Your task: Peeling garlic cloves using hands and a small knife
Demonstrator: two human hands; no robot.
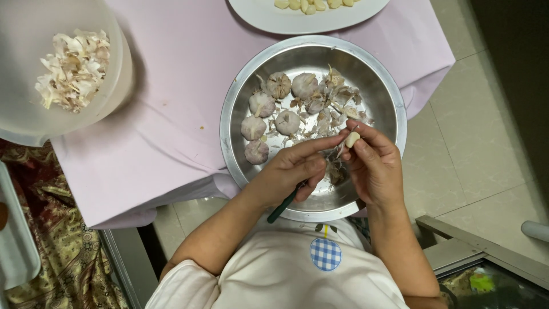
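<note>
Over the steel bowl (pixel 240 109), the right hand (pixel 374 171) pinches a garlic clove (pixel 352 138) between thumb and fingertips, while the left hand (pixel 291 171) is closed around a green-handled knife (pixel 284 206) (blade hidden), forefinger stretched toward the clove. Whole garlic bulbs (pixel 269 123) and papery skins lie in the bowl.

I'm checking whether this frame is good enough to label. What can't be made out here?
- Knife blade: only the green handle shows in the head view; the left hand covers the rest.
- White plate: cut off by the top edge.
- Garlic clove in the right hand: too small to tell how much skin remains.
- Bowl floor beneath both hands: hidden.
</note>
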